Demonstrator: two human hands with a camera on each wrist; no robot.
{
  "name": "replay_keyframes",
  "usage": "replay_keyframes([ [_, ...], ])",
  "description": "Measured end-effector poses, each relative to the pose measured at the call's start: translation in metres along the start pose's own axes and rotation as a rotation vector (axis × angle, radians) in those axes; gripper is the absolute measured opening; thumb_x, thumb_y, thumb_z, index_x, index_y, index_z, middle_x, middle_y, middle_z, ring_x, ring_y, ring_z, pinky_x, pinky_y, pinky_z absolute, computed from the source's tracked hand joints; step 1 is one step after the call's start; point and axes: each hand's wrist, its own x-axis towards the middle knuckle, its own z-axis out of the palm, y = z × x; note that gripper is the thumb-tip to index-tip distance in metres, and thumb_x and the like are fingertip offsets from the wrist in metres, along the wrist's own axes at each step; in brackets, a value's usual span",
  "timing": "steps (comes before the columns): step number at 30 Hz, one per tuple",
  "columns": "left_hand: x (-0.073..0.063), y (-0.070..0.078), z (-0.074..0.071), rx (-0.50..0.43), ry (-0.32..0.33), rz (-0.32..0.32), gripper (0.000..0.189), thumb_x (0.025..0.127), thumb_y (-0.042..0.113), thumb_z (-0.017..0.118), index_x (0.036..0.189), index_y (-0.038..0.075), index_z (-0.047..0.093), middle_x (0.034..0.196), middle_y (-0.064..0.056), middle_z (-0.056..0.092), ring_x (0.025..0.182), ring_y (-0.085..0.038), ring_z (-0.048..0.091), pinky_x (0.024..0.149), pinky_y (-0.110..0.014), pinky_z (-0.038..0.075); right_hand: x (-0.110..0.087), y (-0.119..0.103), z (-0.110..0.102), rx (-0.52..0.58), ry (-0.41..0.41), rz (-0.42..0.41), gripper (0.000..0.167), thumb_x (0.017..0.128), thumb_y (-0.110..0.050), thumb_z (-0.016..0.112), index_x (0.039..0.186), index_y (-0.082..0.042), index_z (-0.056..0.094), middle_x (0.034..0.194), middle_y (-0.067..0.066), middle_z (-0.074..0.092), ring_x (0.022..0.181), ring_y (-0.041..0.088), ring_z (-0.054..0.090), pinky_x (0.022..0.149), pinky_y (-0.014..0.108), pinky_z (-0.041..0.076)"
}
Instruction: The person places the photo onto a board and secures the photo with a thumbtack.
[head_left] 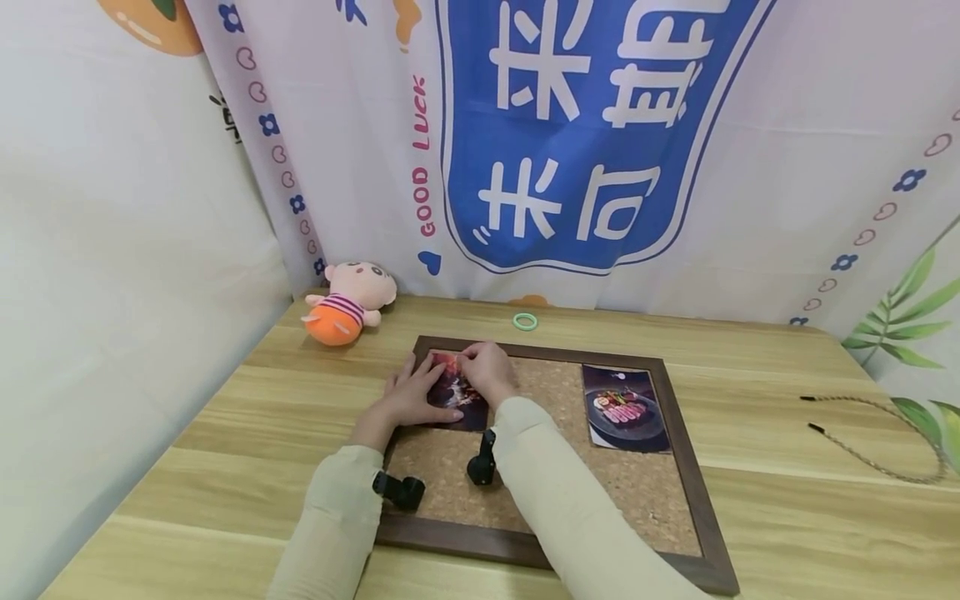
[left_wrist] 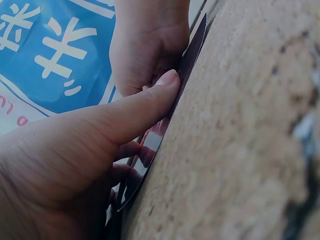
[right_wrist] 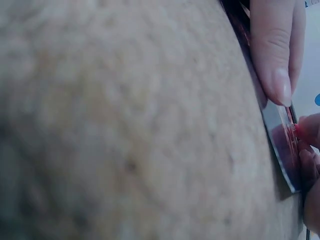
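Observation:
A framed cork board (head_left: pixel 600 492) lies on the wooden table. At its upper left corner is a dark photo (head_left: pixel 468 415) with reddish and white parts. My left hand (head_left: pixel 411 398) presses this photo onto the cork with spread fingers, its thumb on the lower part. Beside it, at the photo's top edge, my right hand (head_left: pixel 489 371) pinches a small red push pin (right_wrist: pixel 297 131), mostly hidden by the fingertips. The photo's lower edge stands slightly off the cork in the left wrist view. A second photo (head_left: pixel 624 408), of food on a plate, is at the board's upper right.
A plush doll (head_left: pixel 347 304) in orange shorts sits at the table's back left. Behind the board lies a green ring (head_left: pixel 525 322). A braided cord (head_left: pixel 900 417) curves on the right. Printed cloth (head_left: pixel 360 167) hangs at the back.

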Motion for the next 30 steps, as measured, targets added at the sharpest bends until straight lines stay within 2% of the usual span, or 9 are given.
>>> replay_keyframes([
  [6, 0.0, 0.0, 0.002, -0.002, -0.006, -0.002, 0.092, 0.066, 0.056, 0.063, 0.136, 0.008, 0.027, 0.141, -0.015, 0.011, 0.126, -0.037, -0.006, 0.092, -0.059, 0.003, -0.003, 0.004, 0.0, 0.018, 0.015, -0.005, 0.014, 0.082, -0.026, 0.056, 0.088, -0.019, 0.067, 0.086, -0.006, 0.061, 0.075, 0.013, 0.054, 0.062, 0.029, 0.042],
  [11, -0.001, 0.0, 0.002, -0.013, -0.007, -0.006, 0.091, 0.067, 0.054, 0.064, 0.135, 0.007, 0.028, 0.141, -0.015, 0.01, 0.126, -0.036, -0.007, 0.093, -0.059, 0.003, -0.005, 0.004, 0.001, 0.02, 0.046, 0.013, 0.01, 0.081, -0.025, 0.057, 0.081, -0.021, 0.066, 0.075, -0.008, 0.058, 0.066, 0.012, 0.051, 0.056, 0.027, 0.039],
  [22, 0.002, -0.001, 0.004, -0.026, -0.009, 0.001, 0.091, 0.067, 0.054, 0.063, 0.136, 0.008, 0.027, 0.142, -0.015, 0.009, 0.126, -0.036, -0.008, 0.092, -0.059, 0.002, -0.005, -0.007, -0.006, -0.116, -0.008, 0.052, 0.01, 0.081, -0.022, 0.055, 0.075, -0.02, 0.063, 0.07, -0.007, 0.056, 0.06, 0.012, 0.05, 0.052, 0.029, 0.039],
  [25, 0.002, -0.002, 0.004, -0.022, -0.012, 0.001, 0.091, 0.066, 0.055, 0.063, 0.136, 0.008, 0.027, 0.142, -0.014, 0.009, 0.126, -0.035, -0.008, 0.093, -0.059, 0.002, -0.004, -0.005, -0.006, -0.098, -0.014, 0.04, 0.01, 0.081, -0.023, 0.056, 0.075, -0.019, 0.064, 0.071, -0.007, 0.057, 0.061, 0.012, 0.05, 0.054, 0.028, 0.04],
  [30, 0.003, -0.004, 0.003, -0.012, 0.009, 0.002, 0.093, 0.065, 0.057, 0.063, 0.135, 0.007, 0.028, 0.141, -0.015, 0.011, 0.126, -0.036, -0.006, 0.092, -0.059, 0.003, -0.004, 0.004, -0.008, 0.028, -0.045, -0.039, 0.012, 0.08, -0.023, 0.059, 0.085, -0.016, 0.067, 0.081, -0.005, 0.061, 0.071, 0.012, 0.053, 0.062, 0.028, 0.042],
])
